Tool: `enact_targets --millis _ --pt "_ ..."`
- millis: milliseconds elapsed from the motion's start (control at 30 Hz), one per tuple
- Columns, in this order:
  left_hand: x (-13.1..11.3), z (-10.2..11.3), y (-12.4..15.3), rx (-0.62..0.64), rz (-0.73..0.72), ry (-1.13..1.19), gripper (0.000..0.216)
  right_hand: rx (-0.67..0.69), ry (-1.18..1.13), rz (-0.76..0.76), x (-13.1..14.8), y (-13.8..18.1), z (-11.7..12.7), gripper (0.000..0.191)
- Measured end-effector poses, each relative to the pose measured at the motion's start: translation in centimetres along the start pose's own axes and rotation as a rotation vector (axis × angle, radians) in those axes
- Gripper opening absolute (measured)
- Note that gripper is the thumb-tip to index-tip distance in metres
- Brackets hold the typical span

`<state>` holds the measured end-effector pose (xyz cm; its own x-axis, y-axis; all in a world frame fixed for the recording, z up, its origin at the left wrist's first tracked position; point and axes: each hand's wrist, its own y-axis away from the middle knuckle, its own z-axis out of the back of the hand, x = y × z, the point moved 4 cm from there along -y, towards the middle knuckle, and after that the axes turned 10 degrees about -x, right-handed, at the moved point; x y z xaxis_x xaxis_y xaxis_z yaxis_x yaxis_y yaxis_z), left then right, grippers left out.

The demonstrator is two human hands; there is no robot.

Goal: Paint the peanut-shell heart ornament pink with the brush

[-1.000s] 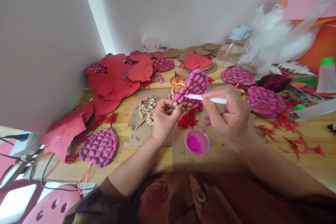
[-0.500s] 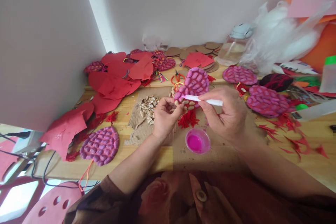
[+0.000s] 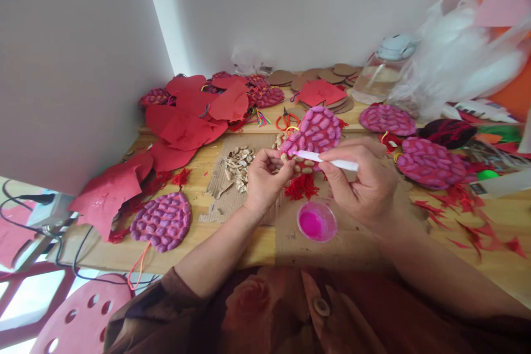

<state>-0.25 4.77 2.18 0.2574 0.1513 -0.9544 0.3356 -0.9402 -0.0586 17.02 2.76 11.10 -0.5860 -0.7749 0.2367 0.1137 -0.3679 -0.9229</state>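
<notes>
My left hand (image 3: 267, 180) pinches the left edge of a heart-shaped ornament (image 3: 319, 128) covered in peanut shells. Most of its shells are painted pink; those along the lower edge are bare tan. A red tassel (image 3: 301, 187) hangs at its bottom. Between the thumb and fingers of my right hand (image 3: 360, 177) is a white pen-like brush (image 3: 332, 161), its pink tip at the shells near my left fingers. Below lies a small clear cup of pink paint (image 3: 317, 222) on brown cardboard. Broken peanut shells (image 3: 238, 168) are heaped left of my left hand.
Red paper pieces (image 3: 186, 121) pile up at the left. Finished-looking ornaments lie left (image 3: 161, 222) and right (image 3: 431, 163). Orange-handled pliers (image 3: 287, 120), cardboard shapes (image 3: 334, 74), a lidded jar (image 3: 384, 69) and a plastic bag (image 3: 448, 50) stand behind. Red scraps (image 3: 481, 235) lie right.
The view has shifted slightly, so most things sit a little further right. Both hands keep their hold, and the brush tip stays at the shells by my left fingers.
</notes>
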Motion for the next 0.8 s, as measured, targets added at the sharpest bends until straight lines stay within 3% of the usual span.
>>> enact_targets --millis 800 --pt "0.11 -0.18 -0.15 -0.011 0.031 0.04 0.042 0.048 0.011 0.048 0.06 0.07 -0.15 0.01"
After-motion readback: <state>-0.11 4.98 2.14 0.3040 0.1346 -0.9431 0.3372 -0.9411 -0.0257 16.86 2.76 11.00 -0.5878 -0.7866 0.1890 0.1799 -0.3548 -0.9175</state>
